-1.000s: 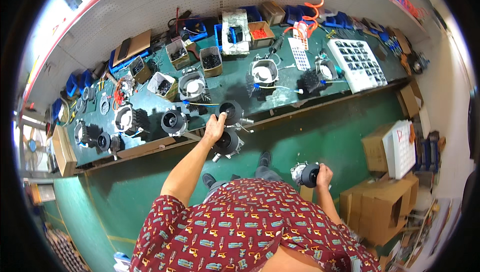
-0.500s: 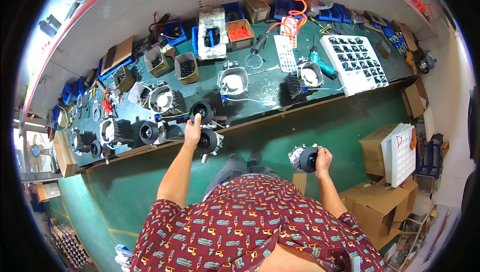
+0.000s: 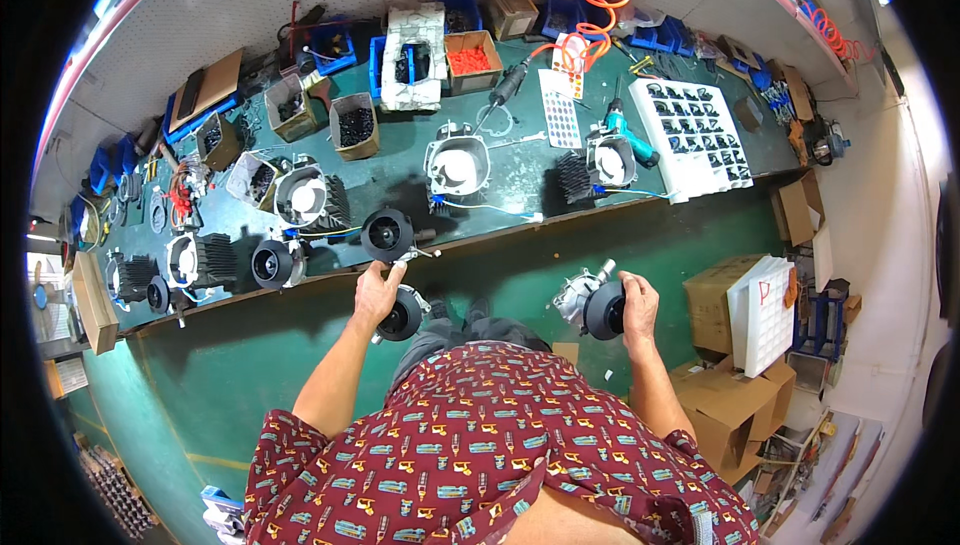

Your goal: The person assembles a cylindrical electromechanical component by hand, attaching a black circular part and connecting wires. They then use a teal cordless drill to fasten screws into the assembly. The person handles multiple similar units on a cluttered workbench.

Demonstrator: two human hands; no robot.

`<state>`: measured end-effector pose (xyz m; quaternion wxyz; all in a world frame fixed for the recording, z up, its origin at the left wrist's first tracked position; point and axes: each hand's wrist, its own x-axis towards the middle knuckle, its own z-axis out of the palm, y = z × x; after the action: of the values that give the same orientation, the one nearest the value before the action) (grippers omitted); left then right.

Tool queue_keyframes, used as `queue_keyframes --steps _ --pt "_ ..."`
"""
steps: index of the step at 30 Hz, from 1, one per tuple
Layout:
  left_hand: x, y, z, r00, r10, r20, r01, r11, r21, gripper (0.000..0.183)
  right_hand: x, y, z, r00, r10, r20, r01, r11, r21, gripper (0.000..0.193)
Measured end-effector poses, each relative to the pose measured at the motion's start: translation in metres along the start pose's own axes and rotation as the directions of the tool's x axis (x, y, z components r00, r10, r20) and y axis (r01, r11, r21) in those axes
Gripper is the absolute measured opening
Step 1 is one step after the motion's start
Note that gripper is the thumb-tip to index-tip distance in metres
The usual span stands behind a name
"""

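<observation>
My left hand (image 3: 377,292) is closed at the bench's front edge, beside a fan motor with a black impeller (image 3: 398,317) that hangs over the floor. That hand appears to grip it, though the grip is partly hidden. Just beyond the fingertips, a second black-impeller fan motor (image 3: 388,235) rests at the bench edge. On the right, over the floor, my right hand (image 3: 640,307) holds another fan motor (image 3: 606,311) by its black impeller, its silver metal body turned left.
The green bench (image 3: 500,160) carries open metal housings (image 3: 458,165), several more fan units, a teal power drill (image 3: 628,135) and a white parts tray (image 3: 692,135). An orange coiled hose (image 3: 600,20) hangs above. Cardboard boxes (image 3: 725,415) stand on the floor at right.
My left hand has drawn back from the impeller at the bench edge and now sits below it. The fan motor in my right hand has turned, its metal body tipping upward.
</observation>
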<state>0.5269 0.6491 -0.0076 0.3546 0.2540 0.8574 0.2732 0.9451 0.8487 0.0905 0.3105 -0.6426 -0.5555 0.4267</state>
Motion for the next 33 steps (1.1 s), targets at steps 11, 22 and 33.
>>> queue_keyframes --steps 11,22,33 --pt "-0.017 0.021 0.056 0.999 -0.009 -0.041 0.006 0.997 -0.077 0.06 0.06 -0.117 -0.028 0.944 -0.194 0.268 0.178 0.981 0.082 0.023" --pt "-0.006 0.102 0.203 0.778 -0.583 -0.235 0.194 0.579 -0.792 0.061 0.208 -0.155 -0.107 0.825 -0.305 0.476 0.142 0.927 0.348 0.031" --pt "0.098 0.211 0.259 0.661 -0.643 -0.386 0.13 0.605 -0.786 0.061 0.305 -0.158 -0.172 0.845 -0.346 0.407 0.2 0.911 0.36 0.032"
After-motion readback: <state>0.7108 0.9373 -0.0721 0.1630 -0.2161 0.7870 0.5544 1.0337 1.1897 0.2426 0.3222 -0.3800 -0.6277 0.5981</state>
